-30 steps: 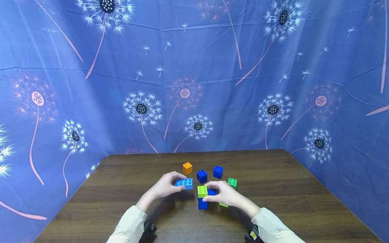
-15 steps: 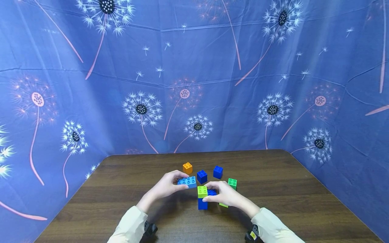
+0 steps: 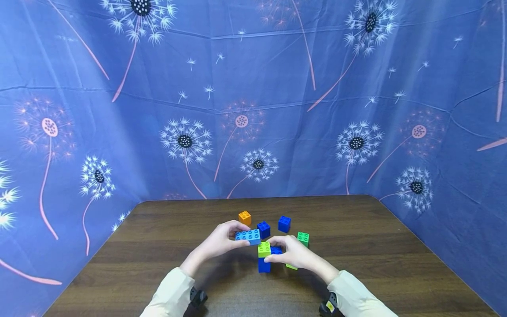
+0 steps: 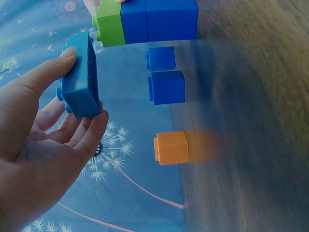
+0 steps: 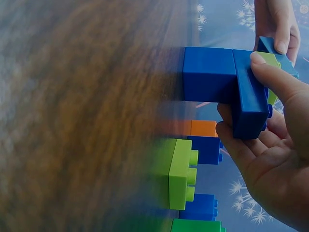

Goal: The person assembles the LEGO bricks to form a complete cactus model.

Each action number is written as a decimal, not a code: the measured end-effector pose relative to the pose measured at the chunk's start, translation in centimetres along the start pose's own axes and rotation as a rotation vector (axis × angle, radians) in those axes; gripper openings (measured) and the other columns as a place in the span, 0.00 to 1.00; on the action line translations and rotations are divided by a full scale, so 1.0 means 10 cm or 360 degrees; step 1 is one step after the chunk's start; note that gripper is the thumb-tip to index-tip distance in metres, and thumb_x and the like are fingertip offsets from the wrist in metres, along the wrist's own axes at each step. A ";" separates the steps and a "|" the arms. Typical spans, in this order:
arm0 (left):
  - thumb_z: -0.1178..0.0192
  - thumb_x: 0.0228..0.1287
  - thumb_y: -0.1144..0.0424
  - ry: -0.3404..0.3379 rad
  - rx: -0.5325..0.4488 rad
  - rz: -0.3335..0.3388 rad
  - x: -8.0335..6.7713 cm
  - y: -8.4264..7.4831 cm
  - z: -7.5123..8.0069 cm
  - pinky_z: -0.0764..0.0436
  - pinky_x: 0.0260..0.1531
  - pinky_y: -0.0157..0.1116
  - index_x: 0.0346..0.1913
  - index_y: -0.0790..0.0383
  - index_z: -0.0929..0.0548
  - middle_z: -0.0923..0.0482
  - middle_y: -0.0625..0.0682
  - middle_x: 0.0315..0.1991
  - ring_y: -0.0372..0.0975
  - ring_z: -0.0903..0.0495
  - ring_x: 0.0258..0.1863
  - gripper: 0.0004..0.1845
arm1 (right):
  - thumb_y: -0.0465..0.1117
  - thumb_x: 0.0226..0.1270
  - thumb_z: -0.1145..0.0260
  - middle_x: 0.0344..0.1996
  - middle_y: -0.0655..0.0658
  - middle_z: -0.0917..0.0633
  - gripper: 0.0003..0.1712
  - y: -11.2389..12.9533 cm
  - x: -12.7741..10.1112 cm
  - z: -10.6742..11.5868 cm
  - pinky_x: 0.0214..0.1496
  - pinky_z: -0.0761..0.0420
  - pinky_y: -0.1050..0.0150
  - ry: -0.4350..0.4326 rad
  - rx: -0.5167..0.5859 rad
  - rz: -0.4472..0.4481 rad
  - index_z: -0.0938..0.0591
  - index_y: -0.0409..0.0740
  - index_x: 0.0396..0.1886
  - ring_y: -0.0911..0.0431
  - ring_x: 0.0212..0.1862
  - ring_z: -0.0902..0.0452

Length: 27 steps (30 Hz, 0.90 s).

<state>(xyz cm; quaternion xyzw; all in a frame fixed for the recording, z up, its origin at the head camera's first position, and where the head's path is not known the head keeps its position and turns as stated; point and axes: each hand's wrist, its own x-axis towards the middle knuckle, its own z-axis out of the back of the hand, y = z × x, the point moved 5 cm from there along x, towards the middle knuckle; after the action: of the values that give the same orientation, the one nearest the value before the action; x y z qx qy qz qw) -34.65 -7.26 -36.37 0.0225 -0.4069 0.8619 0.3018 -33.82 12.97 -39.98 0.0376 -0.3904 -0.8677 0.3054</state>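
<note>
Left hand (image 3: pixel 220 240) grip pinches light-blue brick (image 3: pixel 248 236); right hand (image 3: pixel 294 253) grip holds stacked bricks (image 3: pixel 264 257) on tabletop (image 3: pixel 376 255).

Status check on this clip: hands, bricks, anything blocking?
Left hand grips light-blue long brick, off the table. Right hand holds brick stack, lime brick on top. Loose orange brick and dark-blue bricks behind; path unobstructed.

Left hand (image 3: pixel 219 241) raised, fingers curled in pinch grip; right hand (image 3: pixel 291 253) lower, fingers curled.
</note>
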 end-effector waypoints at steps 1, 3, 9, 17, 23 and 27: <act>0.33 0.56 0.55 -0.0002 -0.0005 -0.0009 0.00 -0.01 0.00 0.21 0.48 0.42 0.49 0.60 0.19 0.20 0.50 0.44 0.40 0.22 0.42 0.19 | 0.54 0.58 0.32 0.41 0.49 0.15 0.24 0.00 0.00 0.00 0.49 0.22 0.49 -0.0001 0.0003 0.0001 0.20 0.44 0.49 0.48 0.45 0.20; 0.33 0.56 0.56 -0.0004 -0.0019 -0.0025 0.00 -0.02 -0.01 0.21 0.48 0.42 0.49 0.60 0.19 0.21 0.50 0.44 0.41 0.22 0.44 0.19 | 0.55 0.58 0.32 0.41 0.49 0.15 0.24 0.00 0.00 0.00 0.49 0.22 0.50 -0.0003 -0.0003 0.0002 0.20 0.45 0.48 0.48 0.45 0.20; 0.32 0.55 0.56 0.0007 -0.0054 -0.0041 0.01 -0.05 -0.04 0.20 0.46 0.38 0.49 0.61 0.19 0.20 0.51 0.44 0.41 0.20 0.44 0.20 | 0.55 0.58 0.33 0.40 0.51 0.15 0.23 -0.01 0.01 -0.01 0.47 0.21 0.56 -0.0004 -0.0026 0.0017 0.19 0.46 0.48 0.50 0.44 0.20; 0.32 0.54 0.55 0.0027 -0.0034 -0.0035 0.02 -0.08 -0.08 0.20 0.44 0.35 0.47 0.59 0.19 0.20 0.50 0.43 0.39 0.20 0.42 0.19 | 0.54 0.58 0.32 0.40 0.52 0.15 0.22 -0.02 0.02 -0.01 0.47 0.21 0.55 -0.0004 -0.0014 0.0025 0.19 0.46 0.47 0.50 0.44 0.20; 0.32 0.54 0.55 0.0035 -0.0038 -0.0053 0.03 -0.11 -0.10 0.21 0.42 0.35 0.47 0.59 0.19 0.19 0.49 0.42 0.39 0.21 0.41 0.18 | 0.54 0.58 0.33 0.39 0.52 0.15 0.23 0.01 0.01 -0.01 0.45 0.21 0.57 -0.0010 -0.0012 0.0064 0.19 0.45 0.47 0.52 0.43 0.19; 0.32 0.55 0.56 0.0049 -0.0045 -0.0062 0.03 -0.12 -0.11 0.21 0.41 0.33 0.47 0.60 0.19 0.20 0.50 0.43 0.39 0.22 0.41 0.19 | 0.55 0.59 0.33 0.39 0.51 0.15 0.24 0.04 0.00 -0.01 0.43 0.21 0.60 -0.0035 -0.0065 0.0165 0.19 0.42 0.47 0.52 0.41 0.19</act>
<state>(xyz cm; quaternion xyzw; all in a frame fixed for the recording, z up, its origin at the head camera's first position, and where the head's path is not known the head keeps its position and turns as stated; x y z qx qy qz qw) -33.98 -5.72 -36.19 0.0129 -0.4138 0.8503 0.3250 -33.63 12.73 -39.77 0.0015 -0.3773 -0.8588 0.3465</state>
